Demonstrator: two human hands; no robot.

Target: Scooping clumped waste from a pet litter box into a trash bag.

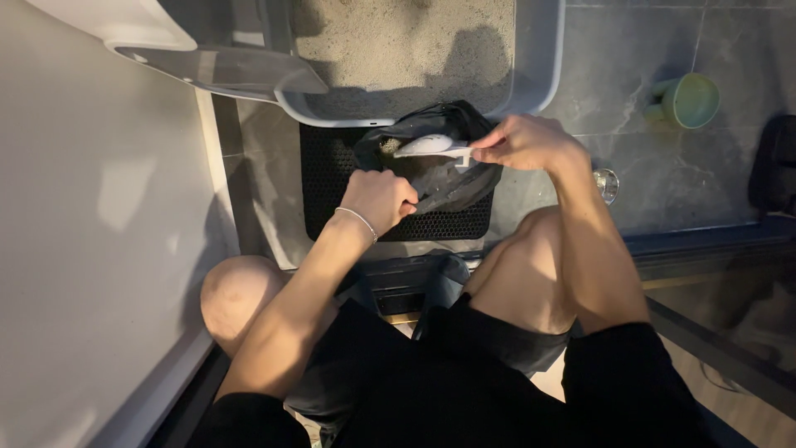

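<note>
I am crouched over a grey litter box point(543, 58) filled with sandy litter. My right hand point(521, 143) grips the handle of a white scoop point(429, 146), whose head sits over the mouth of a black plastic bag point(452, 178). My left hand point(380, 199), with a thin bracelet at the wrist, is closed on the bag's near edge and holds it open. The bag rests on a black honeycomb mat point(327, 187) just in front of the litter box.
A white wall or cabinet panel point(91, 249) runs along the left. The box's raised lid point(215, 70) juts out at top left. A green cup point(688, 101) lies on the marble tile floor at right, near a round metal drain point(607, 182). My knees frame the mat.
</note>
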